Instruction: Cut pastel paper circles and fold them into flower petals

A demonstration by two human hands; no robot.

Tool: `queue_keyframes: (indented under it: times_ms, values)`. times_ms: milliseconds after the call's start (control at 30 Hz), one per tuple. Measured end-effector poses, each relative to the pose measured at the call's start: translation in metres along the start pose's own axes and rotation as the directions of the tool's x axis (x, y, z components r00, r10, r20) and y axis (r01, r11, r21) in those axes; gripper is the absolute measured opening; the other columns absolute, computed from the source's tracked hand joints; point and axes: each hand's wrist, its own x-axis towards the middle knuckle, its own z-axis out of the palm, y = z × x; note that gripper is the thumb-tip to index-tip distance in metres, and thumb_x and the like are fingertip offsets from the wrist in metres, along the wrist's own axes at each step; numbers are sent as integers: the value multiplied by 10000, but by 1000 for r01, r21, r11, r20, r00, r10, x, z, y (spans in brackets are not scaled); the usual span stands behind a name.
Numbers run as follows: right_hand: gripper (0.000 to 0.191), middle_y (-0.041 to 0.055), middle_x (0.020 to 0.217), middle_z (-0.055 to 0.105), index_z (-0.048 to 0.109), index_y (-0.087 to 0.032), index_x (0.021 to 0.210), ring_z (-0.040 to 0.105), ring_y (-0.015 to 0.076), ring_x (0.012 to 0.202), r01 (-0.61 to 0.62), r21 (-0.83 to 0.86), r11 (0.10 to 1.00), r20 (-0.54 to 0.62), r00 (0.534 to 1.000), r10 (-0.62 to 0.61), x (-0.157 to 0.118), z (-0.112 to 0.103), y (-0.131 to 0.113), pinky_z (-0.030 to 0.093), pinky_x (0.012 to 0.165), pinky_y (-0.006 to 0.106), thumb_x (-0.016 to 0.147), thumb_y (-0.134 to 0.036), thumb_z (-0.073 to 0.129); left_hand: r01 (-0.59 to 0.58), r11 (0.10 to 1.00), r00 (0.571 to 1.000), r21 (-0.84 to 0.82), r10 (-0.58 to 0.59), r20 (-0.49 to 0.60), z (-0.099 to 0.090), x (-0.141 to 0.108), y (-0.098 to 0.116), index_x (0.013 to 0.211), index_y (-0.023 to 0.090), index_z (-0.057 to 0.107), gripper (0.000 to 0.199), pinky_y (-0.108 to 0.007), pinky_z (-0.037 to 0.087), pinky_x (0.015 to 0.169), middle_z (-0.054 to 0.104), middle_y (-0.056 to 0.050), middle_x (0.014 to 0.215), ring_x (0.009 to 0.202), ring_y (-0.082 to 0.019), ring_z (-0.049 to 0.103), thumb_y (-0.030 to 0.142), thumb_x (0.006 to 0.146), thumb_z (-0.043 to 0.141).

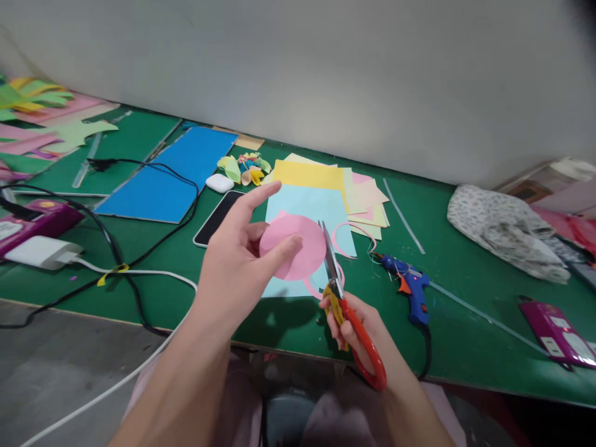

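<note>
Pinching a pink paper circle (310, 248), my left hand (233, 257) has its thumb flat on the front and bent fingers tucked behind, while the pointing finger sticks out by itself. The circle is up in front of me, over the light blue paper sheet (302, 202) on the green table (400, 351). My right hand (367, 310) is curled around the scissors (350, 318) with red and yellow handles. Their blades stand by the right edge of the circle, the tips only a tiny bit apart; I can't tell if they touch the paper.

I think the circle is very light, and it looks flat and a bit stiff, like thick paper. It would likely bend or crease if I squeeze hard, and it could rip. A soft pinch near the left side seems best, away from the sharp blades. The scissors look hard and heavier, so the handles are the safe place to hold.
</note>
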Motion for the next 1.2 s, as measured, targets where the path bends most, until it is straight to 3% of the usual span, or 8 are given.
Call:
queue_keyframes:
  times_ms: [367, 800, 1000, 1200]
  values:
    - [749, -62, 560, 460, 576, -152, 902, 357, 60, 440, -12, 28, 1000, -4, 1000, 12, -1, 0, -1, 250, 435, 218, 580, -828, 605, -74, 996, 997, -48, 74, -8, -2, 3, -12, 1302, 320, 541, 634, -201, 507, 519, 628, 51, 610, 533, -109, 579, 274, 710, 763]
    - [719, -65, 548, 446, 585, -153, 873, 336, 50, 427, -22, 31, 999, 3, 1000, 22, -2, -3, 3, 236, 415, 203, 579, -807, 635, -37, 996, 996, -84, 30, -81, -2, 4, -9, 1269, 306, 579, 632, -217, 515, 552, 649, 32, 663, 572, -126, 601, 297, 675, 795]
    - [674, -63, 550, 434, 587, -156, 869, 323, 52, 427, -20, 28, 999, 5, 1000, 19, 0, -4, 7, 234, 408, 204, 606, -773, 654, -59, 997, 995, -57, 54, -80, -3, 5, -12, 1281, 351, 560, 645, -198, 518, 581, 658, 38, 724, 606, -105, 598, 328, 682, 798]
    - [749, -46, 594, 449, 590, -154, 938, 356, 73, 460, -8, 14, 1000, 5, 1000, 8, -1, -3, 4, 273, 435, 224, 599, -821, 602, -14, 998, 989, -66, 4, -147, 0, 3, -5, 1238, 326, 599, 609, -210, 514, 588, 670, 26, 757, 620, -115, 600, 320, 664, 802]
